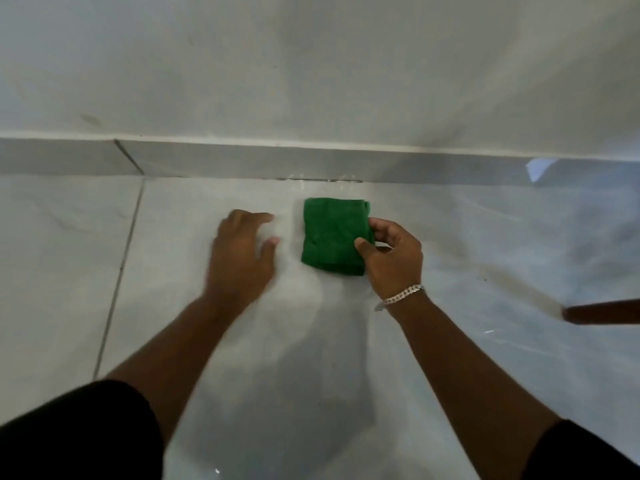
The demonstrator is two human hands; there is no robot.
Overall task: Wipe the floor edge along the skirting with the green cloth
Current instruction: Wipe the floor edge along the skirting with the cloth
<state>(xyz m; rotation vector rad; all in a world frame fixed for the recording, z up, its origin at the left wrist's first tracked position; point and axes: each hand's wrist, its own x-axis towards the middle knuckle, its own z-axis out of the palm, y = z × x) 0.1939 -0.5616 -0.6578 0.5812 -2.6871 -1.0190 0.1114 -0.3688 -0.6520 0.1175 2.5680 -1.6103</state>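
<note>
A folded green cloth (330, 235) lies flat on the glossy white floor tiles, a short way in front of the grey skirting (242, 161) that runs across the view under the white wall. My right hand (393, 256), with a silver bracelet on its wrist, pinches the cloth's right edge between thumb and fingers. My left hand (242, 252) is spread, palm down, just left of the cloth and apart from it; it looks blurred.
A dark grout line (119, 271) runs down the floor at the left. A brown rod-like object (602, 311) juts in from the right edge. My black sleeves fill the bottom corners.
</note>
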